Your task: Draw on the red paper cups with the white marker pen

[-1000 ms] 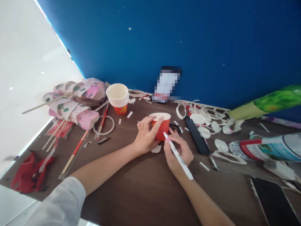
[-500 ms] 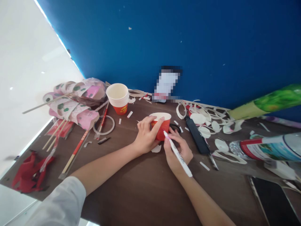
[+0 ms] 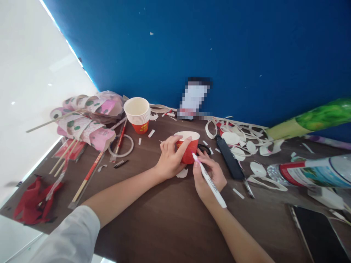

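My left hand (image 3: 170,157) wraps around the near side of a red paper cup (image 3: 189,145) that stands on the brown table (image 3: 170,219). My right hand (image 3: 210,175) pinches a white marker pen (image 3: 210,180), whose tip touches the cup's lower right side. A white paper disc (image 3: 182,173) lies under my left hand, just in front of the cup. Black scissor handles (image 3: 204,148) show behind the cup.
A stack of red cups (image 3: 138,114) stands at the back left beside pink patterned paper rolls (image 3: 87,120), chopsticks (image 3: 87,175) and a tape ring (image 3: 121,145). Paper scraps (image 3: 246,140), a black knife (image 3: 231,160), a lying bottle (image 3: 309,173) and a phone (image 3: 318,233) fill the right. Red cloth (image 3: 34,201) lies far left.
The marker in my right hand shifted slightly against the cup's side; my left hand and the cup stayed in place.
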Action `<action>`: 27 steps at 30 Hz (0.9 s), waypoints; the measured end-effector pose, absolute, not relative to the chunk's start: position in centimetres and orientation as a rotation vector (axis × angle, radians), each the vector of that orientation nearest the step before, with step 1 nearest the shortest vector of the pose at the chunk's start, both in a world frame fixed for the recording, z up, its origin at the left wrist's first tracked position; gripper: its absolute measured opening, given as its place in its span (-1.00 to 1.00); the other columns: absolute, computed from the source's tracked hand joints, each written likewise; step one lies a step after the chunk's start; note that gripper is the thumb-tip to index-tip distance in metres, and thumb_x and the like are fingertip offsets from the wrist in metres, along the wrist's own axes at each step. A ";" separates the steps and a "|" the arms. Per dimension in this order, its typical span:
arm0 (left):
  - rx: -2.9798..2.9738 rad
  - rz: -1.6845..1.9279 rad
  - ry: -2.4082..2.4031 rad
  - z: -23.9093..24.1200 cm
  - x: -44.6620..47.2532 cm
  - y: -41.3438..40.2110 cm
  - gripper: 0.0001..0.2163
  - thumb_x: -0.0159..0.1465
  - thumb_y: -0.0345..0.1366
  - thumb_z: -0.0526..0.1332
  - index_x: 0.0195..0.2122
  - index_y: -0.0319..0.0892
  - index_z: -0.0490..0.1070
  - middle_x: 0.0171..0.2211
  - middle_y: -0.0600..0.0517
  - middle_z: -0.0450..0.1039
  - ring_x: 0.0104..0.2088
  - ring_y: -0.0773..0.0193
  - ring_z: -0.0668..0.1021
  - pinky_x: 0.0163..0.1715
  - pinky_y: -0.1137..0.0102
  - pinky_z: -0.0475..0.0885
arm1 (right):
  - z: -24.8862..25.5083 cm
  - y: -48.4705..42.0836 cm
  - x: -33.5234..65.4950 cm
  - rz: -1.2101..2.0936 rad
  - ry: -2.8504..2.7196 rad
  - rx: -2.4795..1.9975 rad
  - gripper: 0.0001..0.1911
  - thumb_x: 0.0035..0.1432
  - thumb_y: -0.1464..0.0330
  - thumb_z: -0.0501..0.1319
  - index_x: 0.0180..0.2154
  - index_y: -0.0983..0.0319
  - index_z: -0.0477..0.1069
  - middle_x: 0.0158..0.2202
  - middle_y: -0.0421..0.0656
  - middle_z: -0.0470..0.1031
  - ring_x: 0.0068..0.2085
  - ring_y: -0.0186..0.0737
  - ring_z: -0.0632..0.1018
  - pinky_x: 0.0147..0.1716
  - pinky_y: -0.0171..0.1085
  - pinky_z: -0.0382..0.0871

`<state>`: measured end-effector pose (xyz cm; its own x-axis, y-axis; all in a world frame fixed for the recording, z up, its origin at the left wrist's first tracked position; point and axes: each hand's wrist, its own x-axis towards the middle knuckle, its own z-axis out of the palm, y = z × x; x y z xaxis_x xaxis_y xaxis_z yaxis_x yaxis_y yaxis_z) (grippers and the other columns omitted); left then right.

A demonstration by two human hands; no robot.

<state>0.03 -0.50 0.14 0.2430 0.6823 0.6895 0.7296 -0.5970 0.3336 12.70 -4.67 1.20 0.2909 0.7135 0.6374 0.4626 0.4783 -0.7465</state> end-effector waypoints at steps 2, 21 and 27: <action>-2.444 -1.302 -1.378 0.2 0.0 -0.5 -0.28 0.14 -0.34 0.21 0.31 -0.07 -0.07 0.09 -0.17 0.12 0.12 -0.03 0.24 0.07 0.15 0.15 | 1.3 -4.7 12.7 0.265 -1.291 -1.168 -0.83 0.06 0.47 0.29 -0.25 0.19 0.48 -0.16 -0.10 0.62 -0.09 -0.05 0.63 0.04 0.02 0.48; -2.476 -1.271 -1.411 0.1 0.0 -0.6 -0.28 0.10 -0.34 0.23 0.29 -0.07 -0.01 0.10 -0.17 0.13 0.14 -0.06 0.23 0.08 0.12 0.15 | 1.3 -4.7 12.6 0.308 -1.245 -1.232 -0.87 0.09 0.39 0.29 -0.25 0.20 0.48 -0.13 -0.07 0.61 -0.10 -0.09 0.63 -0.01 -0.06 0.52; -2.498 -1.258 -1.447 0.1 -0.1 -0.6 -0.25 0.10 -0.35 0.23 0.30 -0.04 -0.07 0.12 -0.19 0.09 0.20 -0.12 0.19 0.10 0.04 0.14 | 1.5 -4.9 12.7 0.374 -1.224 -1.241 -0.86 0.09 0.36 0.29 -0.25 0.20 0.47 -0.12 -0.04 0.60 -0.10 -0.07 0.63 -0.03 -0.04 0.52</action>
<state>-0.08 -0.64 0.15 0.2585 0.7322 0.6301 0.7258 -0.5777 0.3735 12.65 -4.85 1.52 0.3762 0.7834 0.4947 0.3737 0.3602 -0.8547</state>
